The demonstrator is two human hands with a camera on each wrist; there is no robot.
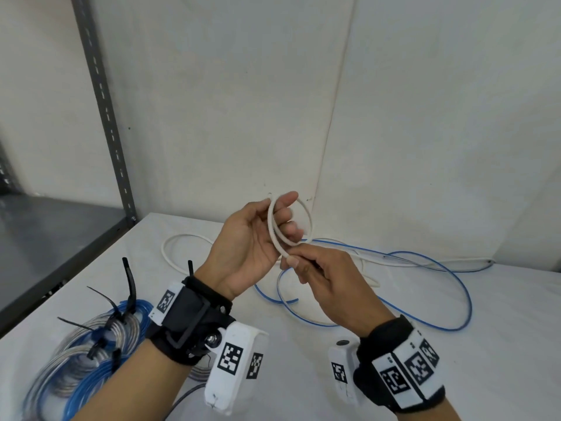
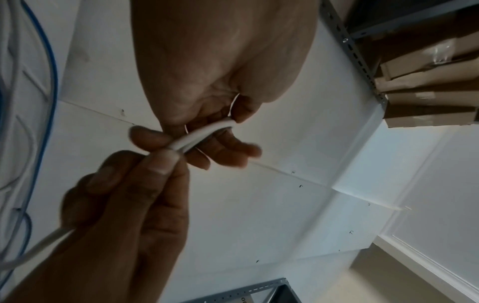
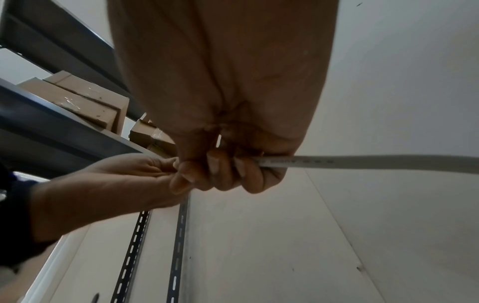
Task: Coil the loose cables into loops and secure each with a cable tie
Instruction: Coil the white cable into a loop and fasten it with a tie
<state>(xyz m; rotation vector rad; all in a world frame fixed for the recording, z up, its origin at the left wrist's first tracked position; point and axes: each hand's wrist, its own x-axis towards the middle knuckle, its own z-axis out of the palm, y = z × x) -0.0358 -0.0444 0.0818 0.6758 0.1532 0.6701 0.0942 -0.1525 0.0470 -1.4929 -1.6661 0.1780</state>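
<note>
A white cable (image 1: 272, 226) is raised above the table (image 1: 473, 366), bent into a small loop round the fingers of my left hand (image 1: 285, 214). The thumb and curled fingers of that hand grip the loop (image 2: 202, 134). Just below it, my right hand (image 1: 303, 262) pinches the same cable between thumb and forefinger, and the remaining fingers curl round it (image 3: 220, 170). From that fist the cable (image 3: 362, 162) runs off to the right. Its loose length lies in wide curves on the table (image 1: 182, 238), tangled with a loose blue cable (image 1: 455, 278).
Coiled blue and clear cable bundles (image 1: 91, 354) bound with black cable ties (image 1: 112, 311) lie at the front left of the table. A grey slotted shelf upright (image 1: 103, 107) stands at the left, with cardboard boxes (image 2: 427, 82) on the rack. White walls close the back.
</note>
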